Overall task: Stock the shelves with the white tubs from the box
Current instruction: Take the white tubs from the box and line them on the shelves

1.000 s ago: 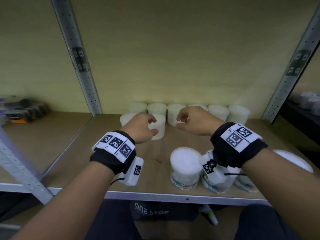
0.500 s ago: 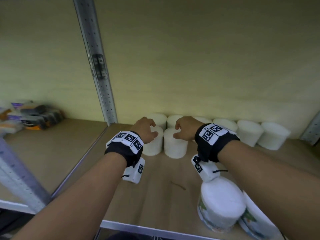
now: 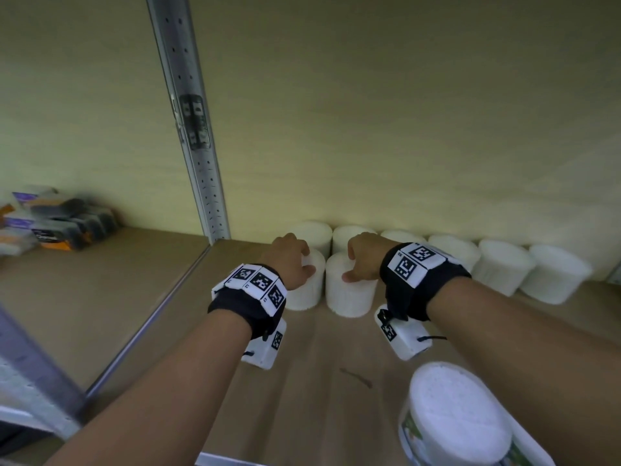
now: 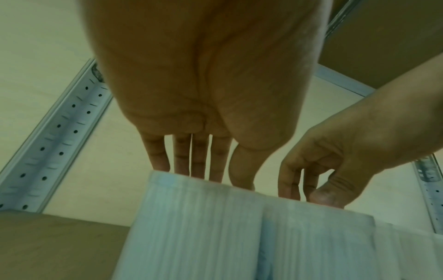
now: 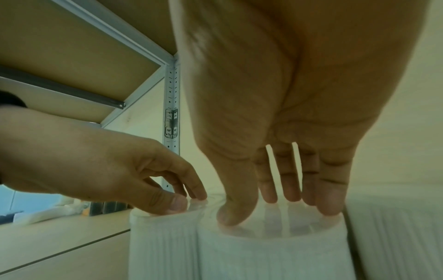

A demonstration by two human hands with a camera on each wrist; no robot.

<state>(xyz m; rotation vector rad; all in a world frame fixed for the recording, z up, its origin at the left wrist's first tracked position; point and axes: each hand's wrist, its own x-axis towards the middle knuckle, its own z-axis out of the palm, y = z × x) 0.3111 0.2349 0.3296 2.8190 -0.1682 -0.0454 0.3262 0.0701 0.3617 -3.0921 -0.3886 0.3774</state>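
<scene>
Two ribbed white tubs stand side by side on the wooden shelf (image 3: pixel 319 381), just in front of a back row of like tubs (image 3: pixel 500 264). My left hand (image 3: pixel 290 260) grips the left tub (image 3: pixel 305 290) from above, thumb on the near rim and fingers over the far edge. In the same way my right hand (image 3: pixel 363 260) grips the right tub (image 3: pixel 349 294). The left wrist view shows my left hand (image 4: pixel 215 176) at its tub's (image 4: pixel 191 227) top. The right wrist view shows my right hand (image 5: pixel 275 208) with fingertips dipping over its tub's (image 5: pixel 263 255) rim.
A perforated metal upright (image 3: pixel 195 146) rises just left of the tubs. Labelled tubs (image 3: pixel 457 418) lie at the shelf's front right, under my right forearm. Dark boxes (image 3: pixel 57 223) sit on the neighbouring shelf at the left. A shelf board hangs overhead.
Both hands have reached deeper into the shelf with their tubs, which now stand together close to the back row. My head has moved in closer.
</scene>
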